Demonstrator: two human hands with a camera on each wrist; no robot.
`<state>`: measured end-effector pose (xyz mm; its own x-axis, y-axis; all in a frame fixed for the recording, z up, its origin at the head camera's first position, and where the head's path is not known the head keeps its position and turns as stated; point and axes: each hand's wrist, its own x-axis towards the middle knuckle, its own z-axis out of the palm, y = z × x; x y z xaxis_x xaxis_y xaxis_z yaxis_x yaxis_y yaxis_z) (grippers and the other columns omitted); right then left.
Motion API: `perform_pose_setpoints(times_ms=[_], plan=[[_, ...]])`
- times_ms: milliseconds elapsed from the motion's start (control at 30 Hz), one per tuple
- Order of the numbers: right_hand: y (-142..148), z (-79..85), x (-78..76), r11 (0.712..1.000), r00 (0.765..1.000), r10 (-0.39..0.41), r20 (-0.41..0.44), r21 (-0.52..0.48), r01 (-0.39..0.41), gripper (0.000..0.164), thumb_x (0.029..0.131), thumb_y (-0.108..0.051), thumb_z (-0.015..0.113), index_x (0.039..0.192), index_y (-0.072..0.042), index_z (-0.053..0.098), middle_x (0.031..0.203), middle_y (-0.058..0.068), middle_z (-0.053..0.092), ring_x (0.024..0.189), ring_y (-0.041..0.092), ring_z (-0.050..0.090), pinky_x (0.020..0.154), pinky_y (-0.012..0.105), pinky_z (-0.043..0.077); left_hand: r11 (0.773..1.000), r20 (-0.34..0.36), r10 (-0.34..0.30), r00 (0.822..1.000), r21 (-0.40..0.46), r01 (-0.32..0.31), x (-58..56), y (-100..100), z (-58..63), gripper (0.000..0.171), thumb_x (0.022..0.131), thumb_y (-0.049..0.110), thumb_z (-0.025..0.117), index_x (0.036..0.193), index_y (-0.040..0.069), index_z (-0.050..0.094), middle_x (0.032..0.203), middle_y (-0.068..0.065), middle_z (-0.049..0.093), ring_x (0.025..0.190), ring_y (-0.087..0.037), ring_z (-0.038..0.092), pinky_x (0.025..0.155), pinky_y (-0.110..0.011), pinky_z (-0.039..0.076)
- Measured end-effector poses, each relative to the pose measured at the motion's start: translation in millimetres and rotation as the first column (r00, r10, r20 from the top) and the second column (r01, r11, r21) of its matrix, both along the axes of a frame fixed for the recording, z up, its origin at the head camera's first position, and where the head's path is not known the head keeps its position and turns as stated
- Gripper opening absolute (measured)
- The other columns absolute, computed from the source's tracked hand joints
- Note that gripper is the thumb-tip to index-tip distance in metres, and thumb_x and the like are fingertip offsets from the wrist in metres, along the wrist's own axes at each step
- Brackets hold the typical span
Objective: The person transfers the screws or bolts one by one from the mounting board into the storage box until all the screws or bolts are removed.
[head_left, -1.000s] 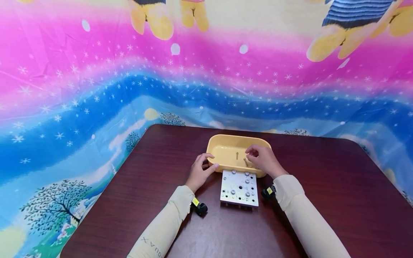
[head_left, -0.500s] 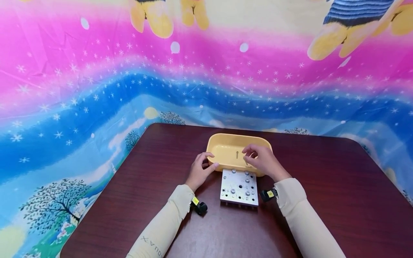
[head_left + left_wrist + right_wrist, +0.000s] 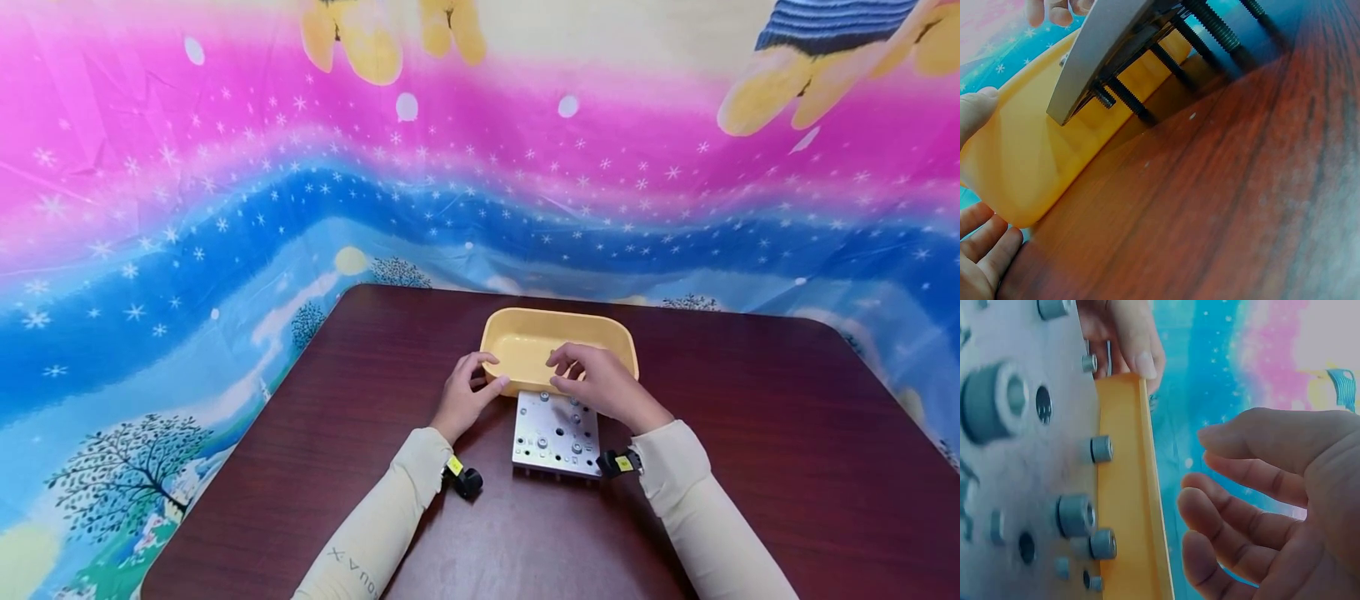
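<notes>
A yellow tray (image 3: 517, 343) stands on the table, its left end held by my left hand (image 3: 459, 402). In the left wrist view the thumb (image 3: 977, 111) and fingers (image 3: 988, 240) lie on opposite sides of the tray's corner. My right hand (image 3: 606, 382) hovers over the tray's near right side, fingers bent. I see nothing between its thumb and fingertips in the right wrist view. Just before the tray is a metal plate (image 3: 531, 435) with holes and several socket-head screws (image 3: 1077, 515). Threaded shanks (image 3: 1127, 97) stick out below it. The right hand hides the tray's right floor.
A dark reddish-brown table (image 3: 405, 367) carries everything. Behind it hangs a printed cloth (image 3: 450, 167) with snowflakes. Small black cameras (image 3: 467, 482) are strapped to both wrists.
My right hand has moved left and nearer over the tray, and its fingertips have parted. Two small screws visible before in the tray are now out of sight. My left hand keeps its place.
</notes>
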<state>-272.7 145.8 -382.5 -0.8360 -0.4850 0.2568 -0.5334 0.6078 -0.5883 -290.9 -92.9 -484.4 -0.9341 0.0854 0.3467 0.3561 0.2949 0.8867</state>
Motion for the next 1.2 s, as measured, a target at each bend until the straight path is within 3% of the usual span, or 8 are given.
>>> perform_pose_setpoints(times_ms=[567, 1000, 1200], plan=[[-30, 1.3, 22.0, 0.995, 0.994, 0.034, 0.106, 0.09, -0.044, 0.021, 0.084, -0.014, 0.073, 0.102, -0.005, 0.066, 0.082, -0.002, 0.064, 0.072, 0.011, 0.059, 0.066, 0.029, 0.051, 1.0, -0.004, -0.002, 1.0, 0.019, 0.002, 1.1, 0, 2.0, 0.033, 0.086, 0.035, 0.074, 0.113, 0.02, 0.061, 0.124, -0.002, 0.051, 0.114, -0.016, 0.054, 0.094, -0.035, 0.051], [-42, -9.1, 26.5, 0.985, 0.978, 0.057, 0.201, 0.146, -0.088, 0.024, 0.084, -0.011, 0.072, 0.103, -0.001, 0.063, 0.077, -0.001, 0.06, 0.064, 0.01, 0.054, 0.059, 0.026, 0.048, 1.0, -0.002, -0.004, 1.0, 0.012, 0.004, 2.2, 0, 3.6, 0.035, 0.086, 0.034, 0.073, 0.115, 0.018, 0.061, 0.124, -0.002, 0.051, 0.115, -0.018, 0.054, 0.095, -0.037, 0.051], [-43, -13.2, 25.3, 0.984, 0.98, 0.041, 0.194, 0.163, -0.073, 0.024, 0.084, -0.012, 0.073, 0.103, -0.001, 0.063, 0.076, -0.001, 0.06, 0.065, 0.01, 0.053, 0.06, 0.025, 0.048, 1.0, -0.005, -0.005, 1.0, 0.0, 0.005, 1.5, 0, 3.3, 0.04, 0.087, 0.035, 0.072, 0.117, 0.012, 0.06, 0.125, -0.003, 0.051, 0.115, -0.017, 0.054, 0.095, -0.035, 0.051]])
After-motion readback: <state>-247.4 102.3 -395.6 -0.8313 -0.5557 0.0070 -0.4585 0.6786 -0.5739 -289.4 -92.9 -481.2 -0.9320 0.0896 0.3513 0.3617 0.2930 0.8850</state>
